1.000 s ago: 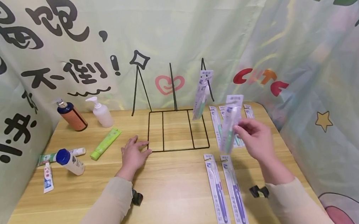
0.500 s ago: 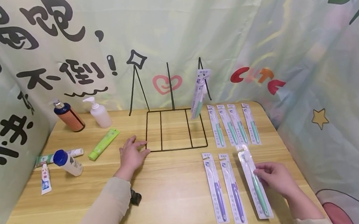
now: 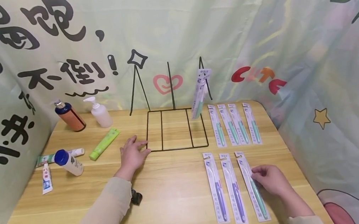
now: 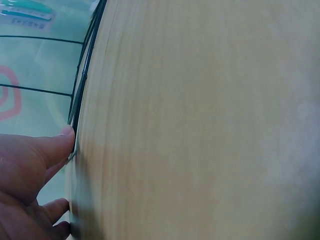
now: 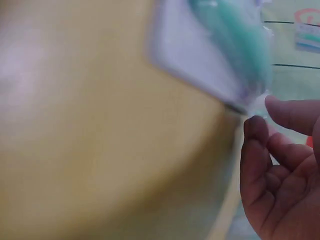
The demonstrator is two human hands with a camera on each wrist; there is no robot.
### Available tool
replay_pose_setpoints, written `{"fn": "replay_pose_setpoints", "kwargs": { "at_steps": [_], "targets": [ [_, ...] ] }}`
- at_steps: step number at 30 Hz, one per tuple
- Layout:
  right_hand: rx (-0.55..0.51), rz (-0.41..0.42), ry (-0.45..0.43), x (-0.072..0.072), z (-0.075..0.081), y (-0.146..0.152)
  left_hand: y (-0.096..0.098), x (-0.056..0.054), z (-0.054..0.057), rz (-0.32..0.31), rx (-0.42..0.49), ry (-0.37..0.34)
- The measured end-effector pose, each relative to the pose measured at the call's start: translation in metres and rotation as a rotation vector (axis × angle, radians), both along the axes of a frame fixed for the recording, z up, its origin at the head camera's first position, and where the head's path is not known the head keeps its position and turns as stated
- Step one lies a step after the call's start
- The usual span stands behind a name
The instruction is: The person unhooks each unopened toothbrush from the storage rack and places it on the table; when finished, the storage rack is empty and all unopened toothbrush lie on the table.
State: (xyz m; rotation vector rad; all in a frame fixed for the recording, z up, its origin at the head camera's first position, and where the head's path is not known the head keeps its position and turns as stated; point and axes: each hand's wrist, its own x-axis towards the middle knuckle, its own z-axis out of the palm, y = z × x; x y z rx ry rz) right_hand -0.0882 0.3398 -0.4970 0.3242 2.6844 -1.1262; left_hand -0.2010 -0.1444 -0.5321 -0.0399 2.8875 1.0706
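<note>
My left hand (image 3: pixel 133 154) pinches the left front corner of a black wire display rack (image 3: pixel 177 149) between thumb and index finger; the left wrist view shows the thumb (image 4: pixel 59 145) against the wire. A packaged toothbrush with a green handle (image 3: pixel 256 192) lies on the table at the front right. My right hand (image 3: pixel 271 179) pinches that pack's right edge; in the right wrist view it is blurred near the fingertips. To its left lie two packaged toothbrushes with purple handles (image 3: pixel 219 197). Another green toothbrush pack (image 3: pixel 201 93) hangs on the rack's right side.
Several green toothbrush packs (image 3: pixel 218 130) form a row behind, right of the rack. At the left stand an orange bottle (image 3: pixel 73 118), a white pump bottle (image 3: pixel 101 114) and a blue-capped bottle (image 3: pixel 72 165). A green tube (image 3: pixel 104 144) and toothpaste tubes (image 3: pixel 46 178) lie near them.
My right hand has brought the green toothbrush pack down and toward me, laying it beside the two purple ones. The left hand stays at the rack's corner.
</note>
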Motion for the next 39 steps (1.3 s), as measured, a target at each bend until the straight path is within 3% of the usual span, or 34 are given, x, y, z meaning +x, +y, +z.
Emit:
{"fn": "replay_pose_setpoints", "kwargs": {
  "at_steps": [3,6,14,19,23,27,31,39],
  "targets": [
    [0.044,-0.002,0.034,-0.006,0.01,-0.005,0.0,0.0,0.0,-0.002,0.002,0.001],
    [0.054,0.01,0.118,-0.022,0.026,-0.017,0.0,0.0,-0.001,-0.002,0.003,-0.001],
    [-0.058,0.107,0.454,-0.085,0.092,-0.078,-0.002,0.0,0.0,0.001,-0.004,0.001],
    [-0.226,0.076,0.57,-0.134,0.121,-0.111,-0.003,-0.001,0.0,0.002,-0.01,0.004],
    [-0.39,0.011,0.548,-0.167,0.122,-0.127,-0.003,-0.001,-0.001,0.0,-0.006,-0.004],
    [-0.44,-0.04,0.504,-0.184,0.115,-0.138,-0.002,-0.001,0.0,0.0,-0.007,-0.011],
    [-0.453,-0.073,0.516,-0.193,0.106,-0.147,-0.001,-0.001,0.001,0.002,-0.005,-0.007],
    [-0.433,-0.113,0.539,-0.198,0.1,-0.153,-0.001,-0.001,0.0,0.005,0.001,-0.013]
  ]
}}
